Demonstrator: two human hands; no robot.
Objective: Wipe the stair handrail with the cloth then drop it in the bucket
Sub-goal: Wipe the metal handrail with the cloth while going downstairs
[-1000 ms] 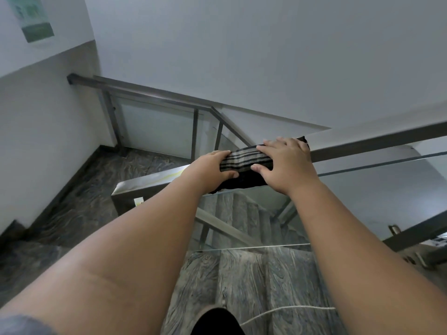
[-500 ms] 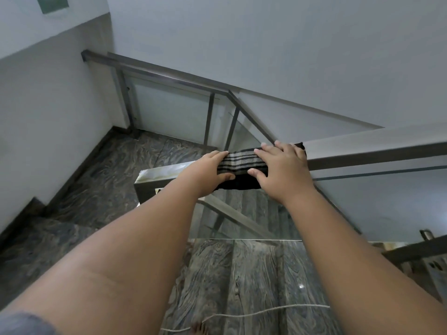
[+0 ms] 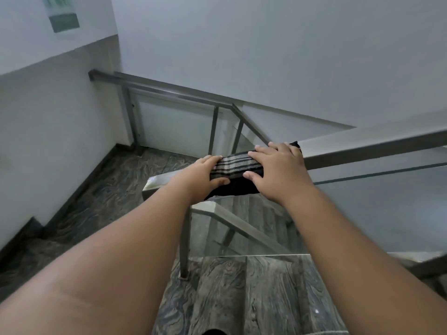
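Steel handrail (image 3: 362, 151) runs from mid-frame to right edge, long axis rising rightward; striped cloth (image 3: 235, 169) draped over it at centre; left hand (image 3: 198, 176) and right hand (image 3: 278, 170) both clamp the cloth, right nearer the long bare run; bucket unseen.

A green wall sign (image 3: 63, 20) (blurred) hangs above the dark marbled landing floor (image 3: 116, 189).

The left hand (image 3: 196, 180) and right hand (image 3: 278, 174) clasp the striped cloth (image 3: 235, 168) over the handrail (image 3: 362, 153).
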